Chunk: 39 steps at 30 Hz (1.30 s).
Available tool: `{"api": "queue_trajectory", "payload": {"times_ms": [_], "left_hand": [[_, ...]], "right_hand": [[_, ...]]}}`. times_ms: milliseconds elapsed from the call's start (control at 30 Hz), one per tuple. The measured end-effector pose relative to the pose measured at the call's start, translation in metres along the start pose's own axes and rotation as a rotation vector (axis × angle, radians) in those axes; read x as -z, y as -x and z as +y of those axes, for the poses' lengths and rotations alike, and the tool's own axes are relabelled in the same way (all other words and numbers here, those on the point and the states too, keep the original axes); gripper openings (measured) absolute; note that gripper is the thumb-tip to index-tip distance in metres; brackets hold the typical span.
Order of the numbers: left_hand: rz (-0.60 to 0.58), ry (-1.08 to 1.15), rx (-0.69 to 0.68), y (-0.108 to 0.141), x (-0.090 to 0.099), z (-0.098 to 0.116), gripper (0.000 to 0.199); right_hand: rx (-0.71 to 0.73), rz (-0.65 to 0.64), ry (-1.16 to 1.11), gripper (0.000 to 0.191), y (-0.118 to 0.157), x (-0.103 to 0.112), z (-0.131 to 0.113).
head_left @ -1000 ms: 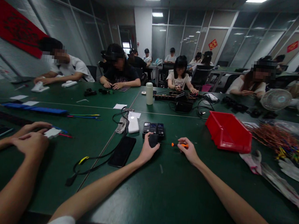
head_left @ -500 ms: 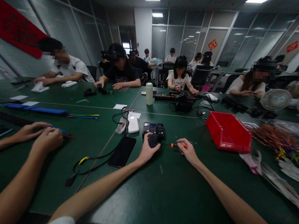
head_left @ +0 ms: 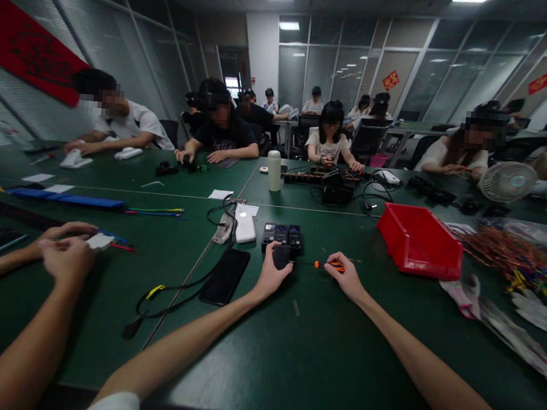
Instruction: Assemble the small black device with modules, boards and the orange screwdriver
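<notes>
Your L hand (head_left: 270, 281) grips a squarish black block (head_left: 281, 257) mid-frame; R hand (head_left: 348, 278) pinches an orange-and-black-handled screwdriver (head_left: 317, 264), thin shaft aimed at the block's right side. Tip contact too small to tell. Looks like driver work in hand; next move prob needs firm L hold, shaft in line. Row of three black boxes (head_left: 282, 234) just behind block, tight for L fingers. Flat black phone (head_left: 225, 278) left of ctr, red plastic bin (head_left: 428, 268) at right, neither in the way.

A red bin (head_left: 427, 267) stands near gloves (head_left: 504, 333) and wires (head_left: 502, 247); a phone (head_left: 225, 278) lies by a cable (head_left: 132, 328), a bottle (head_left: 274, 172) beyond.
</notes>
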State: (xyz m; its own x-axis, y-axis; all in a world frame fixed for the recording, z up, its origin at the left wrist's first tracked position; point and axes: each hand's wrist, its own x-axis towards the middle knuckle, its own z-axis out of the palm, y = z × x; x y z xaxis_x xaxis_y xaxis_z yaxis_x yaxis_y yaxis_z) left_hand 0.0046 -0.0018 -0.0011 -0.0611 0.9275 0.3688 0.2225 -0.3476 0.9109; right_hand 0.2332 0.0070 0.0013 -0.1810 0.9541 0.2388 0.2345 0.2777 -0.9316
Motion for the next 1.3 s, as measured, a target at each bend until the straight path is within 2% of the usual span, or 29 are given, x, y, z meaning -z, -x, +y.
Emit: {"api": "queue_trajectory", "payload": {"times_ms": [167, 367, 567, 767, 1000, 1133, 1300], "left_hand": [[-0.001, -0.002, 0.011, 0.0006, -0.0003, -0.0005, 0.051], [-0.003, 0.001, 0.008, 0.0005, -0.0008, 0.0006, 0.05], [-0.003, 0.004, 0.002, 0.0008, -0.0012, -0.0023, 0.051], [-0.012, 0.009, -0.014, 0.0009, -0.0012, -0.0039, 0.055], [-0.01, 0.005, 0.012, 0.0012, -0.0006, -0.0029, 0.053], [-0.008, 0.004, 0.006, 0.0012, -0.0007, -0.0031, 0.053], [-0.007, 0.009, -0.002, 0.0012, -0.0003, -0.0022, 0.053]], "right_hand": [[-0.091, -0.03, -0.051, 0.03, 0.0, -0.0036, 0.0028], [0.021, 0.028, -0.031, 0.031, 0.001, -0.0023, 0.0029], [0.051, 0.004, -0.067, 0.031, 0.0005, -0.003, 0.0068], [0.115, 0.025, 0.005, 0.038, 0.0005, -0.0012, 0.005], [-0.064, -0.025, -0.072, 0.028, 0.0015, -0.006, 0.0054], [0.028, 0.017, -0.027, 0.025, 0.0026, -0.0067, 0.0016], [0.105, 0.03, -0.013, 0.033, 0.0023, -0.0026, -0.0019]]}}
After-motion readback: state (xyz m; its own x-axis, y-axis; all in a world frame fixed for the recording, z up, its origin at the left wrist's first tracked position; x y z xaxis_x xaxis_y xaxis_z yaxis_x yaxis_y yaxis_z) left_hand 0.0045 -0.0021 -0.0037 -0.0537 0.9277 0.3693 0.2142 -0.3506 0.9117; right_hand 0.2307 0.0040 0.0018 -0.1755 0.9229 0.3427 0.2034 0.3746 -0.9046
